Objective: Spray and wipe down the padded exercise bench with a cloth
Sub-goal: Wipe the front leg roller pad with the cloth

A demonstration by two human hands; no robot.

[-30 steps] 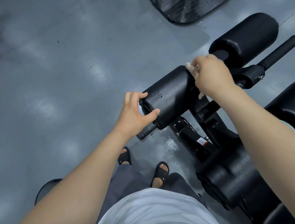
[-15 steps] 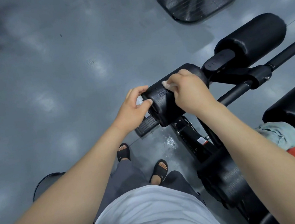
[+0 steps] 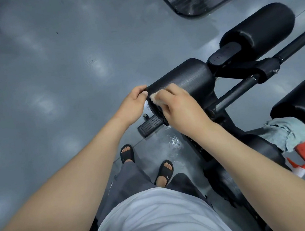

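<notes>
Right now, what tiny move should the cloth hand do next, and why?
Probably slide the cloth round the near end face of the roller pad. The right hand pinches it at that end's edge, and the left hand grips the pad there.

i read the scene as dimly but evenly lit, cool in tone, with light from overhead. the grey floor (image 3: 49, 89) returns it as soft pale patches; wet spots (image 3: 173, 141) on it glint sharply. the black roller pad (image 3: 182, 81) shows a faint sheen on top and loses detail underneath. shadows are weak. the cloth (image 3: 155, 98) is slightly smeared. wide-angle distortion stretches the left forearm (image 3: 70, 181) and right forearm (image 3: 257, 160) toward the lower corners.
</notes>
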